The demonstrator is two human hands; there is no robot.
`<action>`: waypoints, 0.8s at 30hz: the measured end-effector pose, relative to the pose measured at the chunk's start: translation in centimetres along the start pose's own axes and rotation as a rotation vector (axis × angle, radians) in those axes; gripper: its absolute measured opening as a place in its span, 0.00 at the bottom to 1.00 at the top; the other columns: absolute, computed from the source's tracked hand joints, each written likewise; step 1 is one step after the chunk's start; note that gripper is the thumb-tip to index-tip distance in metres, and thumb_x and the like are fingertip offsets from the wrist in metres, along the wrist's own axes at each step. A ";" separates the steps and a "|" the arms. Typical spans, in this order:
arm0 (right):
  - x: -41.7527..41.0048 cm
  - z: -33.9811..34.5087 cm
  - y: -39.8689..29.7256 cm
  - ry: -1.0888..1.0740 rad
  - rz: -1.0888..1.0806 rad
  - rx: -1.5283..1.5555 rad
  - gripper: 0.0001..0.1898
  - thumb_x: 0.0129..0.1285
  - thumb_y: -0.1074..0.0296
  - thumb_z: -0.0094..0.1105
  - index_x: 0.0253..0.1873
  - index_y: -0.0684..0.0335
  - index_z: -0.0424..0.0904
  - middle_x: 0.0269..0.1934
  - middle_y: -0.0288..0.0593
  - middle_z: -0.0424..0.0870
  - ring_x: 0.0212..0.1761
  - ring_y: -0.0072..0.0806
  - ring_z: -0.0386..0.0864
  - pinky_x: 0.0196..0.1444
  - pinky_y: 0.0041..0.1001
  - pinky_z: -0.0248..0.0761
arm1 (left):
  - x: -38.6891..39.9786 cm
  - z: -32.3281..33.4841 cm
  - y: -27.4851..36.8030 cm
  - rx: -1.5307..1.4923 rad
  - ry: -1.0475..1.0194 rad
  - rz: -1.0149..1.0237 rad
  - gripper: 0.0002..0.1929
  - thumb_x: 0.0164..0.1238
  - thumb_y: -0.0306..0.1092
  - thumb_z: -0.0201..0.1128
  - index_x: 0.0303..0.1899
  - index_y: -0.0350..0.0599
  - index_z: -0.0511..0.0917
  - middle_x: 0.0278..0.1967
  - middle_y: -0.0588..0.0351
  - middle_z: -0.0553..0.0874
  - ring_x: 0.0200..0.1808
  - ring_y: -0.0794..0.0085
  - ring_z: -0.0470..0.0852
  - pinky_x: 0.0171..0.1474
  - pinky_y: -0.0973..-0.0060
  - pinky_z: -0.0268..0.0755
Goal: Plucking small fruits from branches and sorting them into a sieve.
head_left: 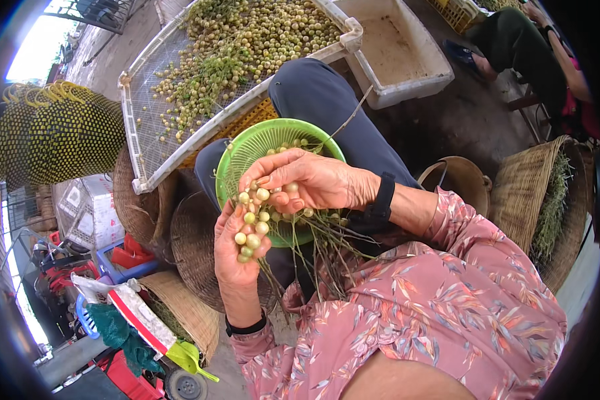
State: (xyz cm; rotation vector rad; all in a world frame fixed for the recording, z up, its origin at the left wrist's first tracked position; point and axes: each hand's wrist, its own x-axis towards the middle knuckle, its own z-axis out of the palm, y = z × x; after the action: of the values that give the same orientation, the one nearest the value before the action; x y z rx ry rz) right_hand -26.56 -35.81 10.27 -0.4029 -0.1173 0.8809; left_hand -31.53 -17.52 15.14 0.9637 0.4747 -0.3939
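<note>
My left hand [237,245] holds a small bunch of round, pale yellow-green fruits [253,241] above a green plastic basket [223,170] in my lap. Close beside it, the fingers of my right hand [300,180] are curled at the top of the bunch, with more fruits under the palm; what those fingers grip cannot be made out. Thin stems [325,245] lie across the basket's near rim and over my lap. Beyond my knees, a white-framed mesh tray [145,125] bears many loose fruits [260,40] and some green stalks.
A white foam box [410,55] stands beyond my right knee. Wicker baskets [520,185] are at the right, one with stems, and others [195,240] at the left. Woven yellow-black bags [60,135] stand far left. Another person [520,50] sits at the upper right.
</note>
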 end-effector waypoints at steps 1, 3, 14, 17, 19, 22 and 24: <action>-0.2 0.5 -0.3 0.068 -0.013 -0.086 0.13 0.68 0.63 0.58 0.51 0.64 0.77 0.29 0.28 0.75 0.22 0.10 0.69 0.21 0.12 0.63 | 0.2 0.4 -0.4 0.004 0.050 0.020 0.08 0.71 0.32 0.58 0.47 0.44 0.78 0.27 0.60 0.80 0.21 0.80 0.76 0.17 0.83 0.69; 0.0 0.5 -0.2 0.157 -0.042 -0.210 0.13 0.66 0.60 0.60 0.48 0.63 0.77 0.28 0.29 0.75 0.21 0.11 0.69 0.19 0.12 0.61 | 0.8 -0.7 -0.7 0.059 -0.064 0.052 0.07 0.71 0.32 0.58 0.46 0.44 0.78 0.26 0.60 0.80 0.20 0.79 0.75 0.17 0.85 0.65; -0.1 -1.0 -0.2 0.206 -0.453 -1.030 0.14 0.67 0.61 0.59 0.48 0.67 0.76 0.33 0.39 0.79 0.30 0.26 0.78 0.33 0.27 0.73 | 0.2 -0.4 -0.3 0.109 0.047 0.052 0.07 0.71 0.33 0.59 0.42 0.42 0.79 0.24 0.62 0.79 0.22 0.81 0.77 0.16 0.87 0.62; 0.3 -0.3 0.5 0.276 -0.736 -1.516 0.20 0.66 0.55 0.58 0.50 0.68 0.75 0.41 0.47 0.78 0.43 0.40 0.78 0.49 0.34 0.71 | 0.6 -0.1 -0.4 0.248 0.066 0.058 0.07 0.71 0.34 0.58 0.42 0.42 0.80 0.25 0.62 0.79 0.21 0.82 0.76 0.16 0.88 0.61; 0.1 0.7 -0.1 0.257 -0.534 -1.384 0.17 0.65 0.57 0.60 0.46 0.67 0.77 0.38 0.43 0.80 0.39 0.34 0.79 0.45 0.30 0.73 | 0.6 0.4 -0.6 0.311 0.103 0.073 0.07 0.71 0.34 0.58 0.41 0.41 0.79 0.25 0.62 0.78 0.20 0.84 0.74 0.16 0.88 0.61; 0.2 0.1 0.0 0.189 -0.166 -0.686 0.12 0.64 0.62 0.63 0.42 0.66 0.78 0.32 0.38 0.81 0.33 0.23 0.79 0.39 0.24 0.73 | 0.6 1.0 -0.6 0.365 0.034 0.089 0.08 0.71 0.35 0.58 0.41 0.41 0.79 0.24 0.64 0.77 0.19 0.85 0.72 0.16 0.88 0.61; -0.1 0.3 -0.6 0.200 -0.149 -0.547 0.09 0.62 0.67 0.63 0.41 0.66 0.80 0.30 0.34 0.81 0.30 0.15 0.77 0.35 0.19 0.72 | 0.4 0.3 -0.3 0.213 -0.031 0.035 0.08 0.71 0.35 0.57 0.42 0.41 0.78 0.23 0.65 0.76 0.18 0.85 0.71 0.16 0.87 0.61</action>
State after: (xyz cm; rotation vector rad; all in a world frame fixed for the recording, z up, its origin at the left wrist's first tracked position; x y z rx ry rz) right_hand -26.29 -36.15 10.84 -0.9772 -0.2021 0.6478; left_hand -31.24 -17.95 14.87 1.1689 0.3922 -0.4334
